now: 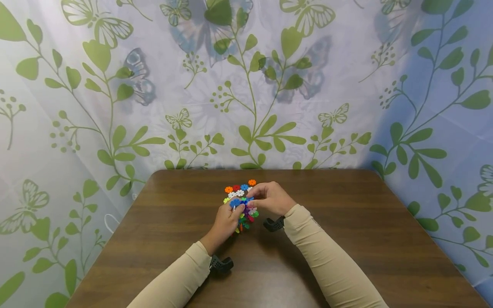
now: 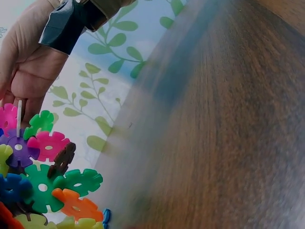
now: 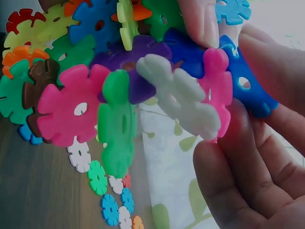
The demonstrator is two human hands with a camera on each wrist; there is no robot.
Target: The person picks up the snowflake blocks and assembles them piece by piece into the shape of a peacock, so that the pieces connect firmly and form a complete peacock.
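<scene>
My left hand [image 1: 226, 218] grips a cluster of multicoloured plastic interlocking flower-shaped discs over the table. The cluster has green [image 2: 43, 187], orange [image 2: 78, 206] and purple [image 2: 19, 147] discs slotted together at angles. My right hand [image 1: 274, 198] meets it from the right, fingertips at its edge. In the right wrist view those fingers [image 3: 245, 157] pinch a blue disc [image 3: 259, 102] beside a pink one [image 3: 220, 90]. Another fingertip [image 3: 202, 24] presses from above. A white disc [image 3: 181, 98] and a green disc [image 3: 116, 124] stick out towards the camera.
Loose discs, among them orange [image 1: 229, 189], red [image 1: 236, 188] and white [image 1: 240, 193], lie on the brown wooden table [image 1: 327, 256] behind the hands. A leaf-and-butterfly patterned curtain [image 1: 269, 85] hangs around the table. Dark wrist straps [image 1: 222, 265] hang below both wrists.
</scene>
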